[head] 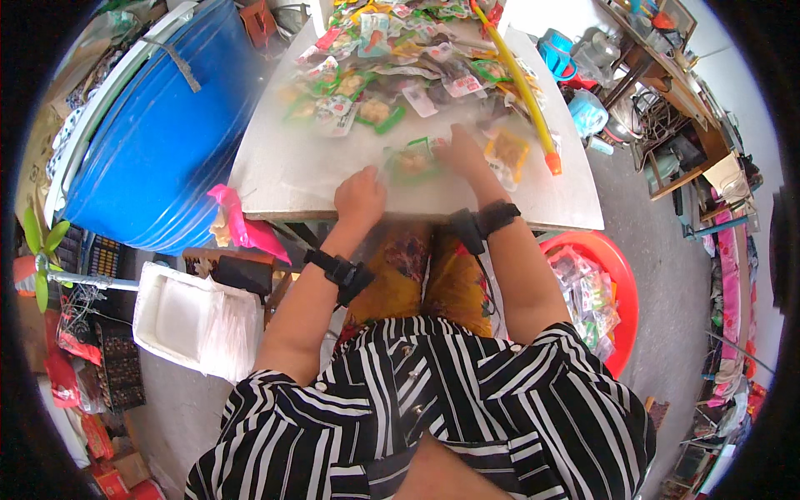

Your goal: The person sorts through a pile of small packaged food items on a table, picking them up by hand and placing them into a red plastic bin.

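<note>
Near the front edge of a white table (pixel 287 178), my left hand (pixel 361 197) has its fingers curled. Haze over the picture hides whether anything is between them. My right hand (pixel 464 155) is at the right end of a small clear food packet with green edges (pixel 412 161), its fingers closed over that corner. The packet lies between my two hands. Just right of my right hand is a yellow-edged packet (pixel 507 153). Beyond both hands spreads a pile of small sealed packets (pixel 400 56), some with pale, lumpy contents.
A yellow tube with an orange end (pixel 522 81) lies along the table's right side. Below right, a red basin (pixel 628 319) holds many packets. At left stand a large blue drum (pixel 156 137) and a white foam box (pixel 165 312) with clear plastic bags (pixel 231 331).
</note>
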Action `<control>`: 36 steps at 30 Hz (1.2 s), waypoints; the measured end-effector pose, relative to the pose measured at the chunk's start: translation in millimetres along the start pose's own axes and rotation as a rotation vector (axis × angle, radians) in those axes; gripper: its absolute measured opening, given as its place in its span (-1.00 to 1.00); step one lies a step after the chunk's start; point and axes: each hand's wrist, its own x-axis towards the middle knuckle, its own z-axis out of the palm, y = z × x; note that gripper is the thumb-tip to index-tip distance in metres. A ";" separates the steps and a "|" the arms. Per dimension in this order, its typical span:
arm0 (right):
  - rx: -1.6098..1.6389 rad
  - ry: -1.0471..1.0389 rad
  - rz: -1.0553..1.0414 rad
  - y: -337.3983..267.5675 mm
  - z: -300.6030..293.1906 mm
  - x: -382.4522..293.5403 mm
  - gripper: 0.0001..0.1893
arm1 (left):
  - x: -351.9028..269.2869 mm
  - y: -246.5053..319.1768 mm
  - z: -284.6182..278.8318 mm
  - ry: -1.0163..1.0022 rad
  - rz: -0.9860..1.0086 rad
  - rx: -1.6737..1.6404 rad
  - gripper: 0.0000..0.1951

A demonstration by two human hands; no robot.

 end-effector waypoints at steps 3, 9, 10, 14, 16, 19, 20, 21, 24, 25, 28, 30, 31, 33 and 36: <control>0.176 -0.113 0.077 0.5 -1.3 -0.6 -0.67 | 2.9 1.2 -0.6 -0.073 -0.019 0.046 -0.87; 0.824 -0.179 0.353 -11.5 -20.0 -35.1 -0.80 | 6.2 2.8 -6.4 -0.148 -0.086 0.014 -0.86; 0.968 -0.105 0.359 -8.8 -20.7 -41.7 -0.82 | 7.6 3.8 -7.1 -0.150 -0.088 0.013 -0.86; 1.185 -0.029 0.441 -12.3 -26.5 -61.1 -0.81 | 13.5 4.8 -12.5 -0.262 -0.164 0.013 -0.78; 1.473 -0.026 0.410 -12.3 -30.1 -68.3 -0.80 | 13.2 6.8 -11.9 -0.334 -0.190 0.029 -0.72; 1.590 -0.053 0.311 -6.9 -24.7 -70.4 -0.82 | 12.8 13.0 -9.5 -0.255 -0.153 -0.025 -0.79; 1.589 -0.047 0.313 -5.2 -21.0 -69.8 -0.82 | 13.6 16.0 -10.0 -0.272 -0.170 -0.035 -0.77; 1.596 -0.005 0.360 -9.1 -18.8 -67.8 -0.83 | 14.8 17.3 -10.9 -0.287 -0.190 -0.044 -0.75; 1.446 -0.033 0.475 -26.1 -34.6 -70.0 -0.83 | 16.0 14.9 -13.3 -0.322 -0.267 -0.068 -0.71; 1.285 -0.090 0.540 -33.0 -43.2 -72.1 -0.82 | 15.8 12.9 -12.4 -0.322 -0.268 -0.066 -0.71; 1.360 -0.114 0.514 -28.3 -42.6 -70.3 -0.84 | 15.7 5.0 -9.2 -0.338 -0.243 -0.148 -0.68; 1.390 -0.076 0.521 -18.8 -31.5 -65.6 -0.85 | 17.4 2.2 -9.9 -0.391 -0.211 -0.290 -0.66; 1.418 -0.040 0.527 -13.9 -27.7 -64.0 -0.86 | 17.8 3.3 -10.0 -0.393 -0.208 -0.290 -0.66; 1.395 -0.091 0.452 -8.3 -27.9 -63.0 -0.86 | 17.8 4.0 -10.4 -0.385 -0.264 -0.395 -0.66; 1.239 -0.169 0.433 -20.9 -41.8 -64.6 -0.87 | 14.7 -2.0 -6.8 -0.351 -0.239 -0.450 -0.67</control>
